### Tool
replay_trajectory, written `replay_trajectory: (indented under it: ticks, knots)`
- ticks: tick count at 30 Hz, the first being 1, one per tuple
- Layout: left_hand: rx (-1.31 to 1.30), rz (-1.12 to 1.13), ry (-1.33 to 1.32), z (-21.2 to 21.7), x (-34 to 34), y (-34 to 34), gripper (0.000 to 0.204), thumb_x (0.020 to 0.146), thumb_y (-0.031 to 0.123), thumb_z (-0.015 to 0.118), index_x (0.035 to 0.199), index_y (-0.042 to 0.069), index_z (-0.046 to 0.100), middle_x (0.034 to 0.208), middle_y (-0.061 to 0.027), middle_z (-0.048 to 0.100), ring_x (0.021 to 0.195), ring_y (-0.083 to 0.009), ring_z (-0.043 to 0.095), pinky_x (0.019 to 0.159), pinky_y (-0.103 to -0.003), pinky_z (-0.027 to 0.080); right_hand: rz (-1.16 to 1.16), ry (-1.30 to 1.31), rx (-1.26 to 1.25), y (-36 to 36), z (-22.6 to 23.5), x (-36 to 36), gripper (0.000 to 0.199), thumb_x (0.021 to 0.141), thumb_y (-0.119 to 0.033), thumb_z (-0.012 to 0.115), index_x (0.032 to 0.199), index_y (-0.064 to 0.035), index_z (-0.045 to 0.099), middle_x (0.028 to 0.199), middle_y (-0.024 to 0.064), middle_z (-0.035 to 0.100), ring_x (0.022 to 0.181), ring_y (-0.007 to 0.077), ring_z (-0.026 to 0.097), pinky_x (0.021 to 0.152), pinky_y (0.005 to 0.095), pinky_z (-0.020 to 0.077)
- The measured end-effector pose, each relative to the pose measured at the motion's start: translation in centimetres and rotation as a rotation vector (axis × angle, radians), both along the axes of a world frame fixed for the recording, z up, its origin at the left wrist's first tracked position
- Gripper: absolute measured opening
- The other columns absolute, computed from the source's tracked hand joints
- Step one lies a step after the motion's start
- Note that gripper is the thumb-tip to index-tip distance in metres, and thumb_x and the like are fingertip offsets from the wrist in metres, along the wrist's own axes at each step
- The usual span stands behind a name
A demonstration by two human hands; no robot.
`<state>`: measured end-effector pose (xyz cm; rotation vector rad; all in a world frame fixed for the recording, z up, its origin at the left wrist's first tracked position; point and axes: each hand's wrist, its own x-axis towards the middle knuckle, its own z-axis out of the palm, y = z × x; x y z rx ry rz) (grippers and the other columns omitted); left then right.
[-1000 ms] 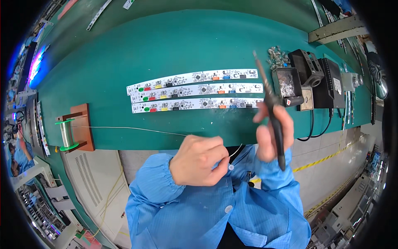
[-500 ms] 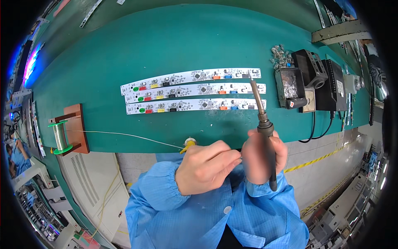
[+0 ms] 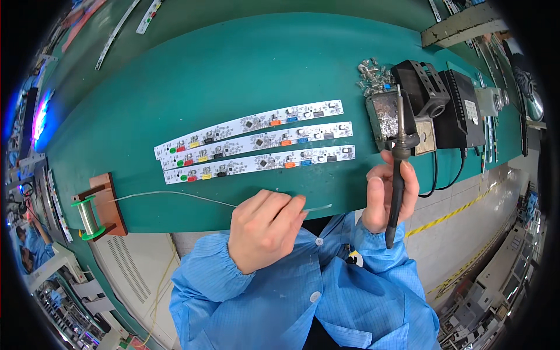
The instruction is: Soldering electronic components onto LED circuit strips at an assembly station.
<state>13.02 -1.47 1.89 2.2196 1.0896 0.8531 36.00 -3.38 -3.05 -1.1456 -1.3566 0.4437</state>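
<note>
My left hand [image 3: 261,230] is closed, pinching a thin solder wire [image 3: 175,192] near the table's front edge. A short end of the wire sticks out to the right beyond my fingers. Its other end runs left to a spool [image 3: 88,219] with green flanges. My right hand [image 3: 376,201] grips the black handle of a soldering iron [image 3: 396,195], tip upward, in front of a dark metal box [image 3: 378,119]. Three white strip circuit boards [image 3: 254,164] with coloured parts lie side by side in front of my hands.
The spool sits on a brown stand [image 3: 106,195] at the left. Loose small metal parts [image 3: 373,76] are heaped behind the metal box. To the right stand a black iron holder [image 3: 423,87] and a black box [image 3: 465,111] with cables. More strip boards [image 3: 149,16] lie far left.
My right hand has carried the soldering iron rightward, from beside the boards to the metal box. My left hand has drawn apart from it, and the wire end now shows. The view has shifted.
</note>
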Motion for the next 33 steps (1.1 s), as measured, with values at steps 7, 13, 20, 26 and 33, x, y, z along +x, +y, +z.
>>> replay_trajectory:
  ticks: [7,13,20,26,33]
  knots:
    - [0.126,-0.190,0.123,5.6,-0.4,5.5,0.038,0.059,0.007,0.079,0.096,0.003,0.069,0.093,-0.0128,0.064,0.077,-0.0301,0.062,0.064,-0.038,0.050,-0.016,0.058,0.105,0.0,-0.5,0.2,0.056,0.094,-0.010,0.058,0.145,-0.0071,0.035,0.130,0.0264,0.056,0.079,0.0181,0.059,0.071,0.0329,0.0511]
    - [0.109,-0.263,0.074,4.4,5.2,16.7,0.011,0.079,0.003,0.068,0.089,0.002,0.070,0.082,-0.0126,0.065,0.075,-0.0319,0.064,0.064,-0.040,0.051,-0.005,0.104,0.124,-0.3,-0.2,0.3,0.057,0.094,-0.009,0.057,0.146,-0.0111,0.035,0.131,0.0256,0.053,0.083,0.0193,0.058,0.071,0.0336,0.0508]
    - [-0.134,-0.356,0.153,0.4,10.6,20.2,0.016,0.080,0.005,0.068,0.094,0.003,0.074,0.091,-0.0132,0.069,0.085,-0.0326,0.067,0.076,-0.041,0.054,0.043,0.163,0.119,-0.6,-0.4,0.7,0.058,0.094,-0.010,0.060,0.145,-0.0123,0.035,0.128,0.0258,0.053,0.083,0.0196,0.058,0.069,0.0334,0.0505]
    - [-0.189,-0.349,0.248,-0.3,11.4,20.2,0.014,0.081,0.004,0.066,0.094,0.003,0.071,0.095,-0.0157,0.066,0.087,-0.0354,0.065,0.075,-0.043,0.053,0.080,0.156,0.101,-0.5,-0.3,0.8,0.058,0.093,-0.011,0.061,0.145,-0.0125,0.035,0.128,0.0260,0.053,0.081,0.0195,0.058,0.068,0.0334,0.0502]
    - [0.169,-0.306,0.182,3.3,7.8,18.1,0.012,0.083,-0.002,0.062,0.094,-0.001,0.057,0.088,-0.0171,0.057,0.079,-0.0328,0.060,0.070,-0.040,0.050,0.066,0.049,0.067,0.5,0.6,0.3,0.059,0.084,0.000,0.068,0.138,-0.0068,0.043,0.122,0.0263,0.056,0.085,0.0231,0.061,0.073,0.0352,0.0527]
